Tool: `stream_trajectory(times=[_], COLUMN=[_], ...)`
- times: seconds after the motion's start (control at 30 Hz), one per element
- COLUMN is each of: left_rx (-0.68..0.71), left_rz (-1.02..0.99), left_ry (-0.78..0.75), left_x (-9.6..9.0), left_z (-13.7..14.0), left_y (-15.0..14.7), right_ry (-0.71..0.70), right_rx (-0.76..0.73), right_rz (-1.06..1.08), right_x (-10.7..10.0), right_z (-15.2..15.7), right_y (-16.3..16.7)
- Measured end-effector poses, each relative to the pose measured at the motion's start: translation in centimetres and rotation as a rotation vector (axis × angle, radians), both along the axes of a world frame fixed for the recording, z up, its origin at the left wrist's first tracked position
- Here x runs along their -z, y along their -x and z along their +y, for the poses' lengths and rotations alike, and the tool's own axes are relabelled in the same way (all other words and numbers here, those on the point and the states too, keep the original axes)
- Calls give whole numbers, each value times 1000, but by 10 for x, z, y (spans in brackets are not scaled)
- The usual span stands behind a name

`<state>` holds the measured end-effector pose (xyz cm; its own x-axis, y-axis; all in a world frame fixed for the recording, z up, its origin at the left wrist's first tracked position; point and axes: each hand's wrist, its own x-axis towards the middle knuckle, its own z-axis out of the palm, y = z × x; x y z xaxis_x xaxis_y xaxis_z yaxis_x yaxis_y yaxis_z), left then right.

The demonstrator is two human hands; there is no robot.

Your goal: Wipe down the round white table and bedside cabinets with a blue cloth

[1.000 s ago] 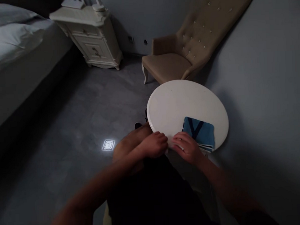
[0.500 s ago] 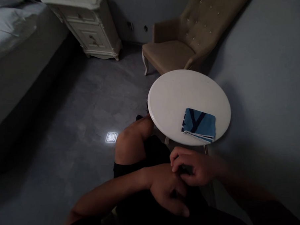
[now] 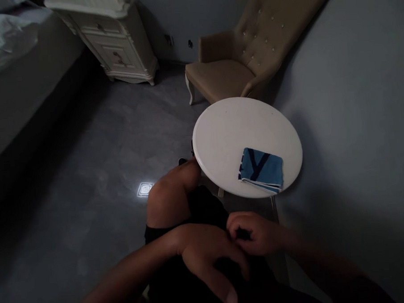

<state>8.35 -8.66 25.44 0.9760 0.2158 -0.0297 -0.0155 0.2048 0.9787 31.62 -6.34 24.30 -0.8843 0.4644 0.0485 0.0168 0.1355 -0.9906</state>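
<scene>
My left hand (image 3: 209,251) is held palm down above my lap, thumb spread away from its bent fingers, and I see nothing in it. Against its knuckles, my right hand (image 3: 259,233) curls into a pinch, thumb and fingertips brought together. Whatever may be between those fingertips is hidden in the dim light. Beyond both hands, a folded blue towel (image 3: 265,169) with dark stripes and white edging lies near the front right rim of a round white table (image 3: 221,137). Neither hand touches the towel or the table.
A tan tufted armchair (image 3: 225,74) stands behind the table. At the back left is a white nightstand (image 3: 120,48), with a bed (image 3: 25,83) beside it. A bright patterned square of light (image 3: 145,189) shows on the grey floor beside my bare knee (image 3: 167,197). A wall (image 3: 361,117) rises on the right.
My right hand's fingers have closed from a loose curl into a pinch at the left hand's knuckles. The left thumb has spread further. The view has shifted slightly right.
</scene>
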Motion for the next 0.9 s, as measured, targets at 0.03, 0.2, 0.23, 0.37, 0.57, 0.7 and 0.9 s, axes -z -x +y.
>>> stream_trajectory(times=[0.03,0.2,0.23,0.37,0.57,0.7,0.9], left_rx=[-1,110,120,138,209,162,194], left_rz=[-10,-132,-129,-90,-180,-157,-124], left_ry=[13,87,91,122,141,110,116], left_x=[-1,-3,-4,-7,-2,-3,-3], left_z=[2,10,12,17,17,18,29], left_y=[-1,-8,-8,-7,-15,-13,-16], right_ry=[-4,17,36,83,126,211,132], right_rx=[13,-57,-69,-78,-92,-61,-36], right_rz=[11,70,63,58,29,-19,74], right_x=[0,5,8,15,10,14,11], right_z=[1,6,6,6,3,-1,2], right_y=[0,0,-1,-2,-3,-6,1])
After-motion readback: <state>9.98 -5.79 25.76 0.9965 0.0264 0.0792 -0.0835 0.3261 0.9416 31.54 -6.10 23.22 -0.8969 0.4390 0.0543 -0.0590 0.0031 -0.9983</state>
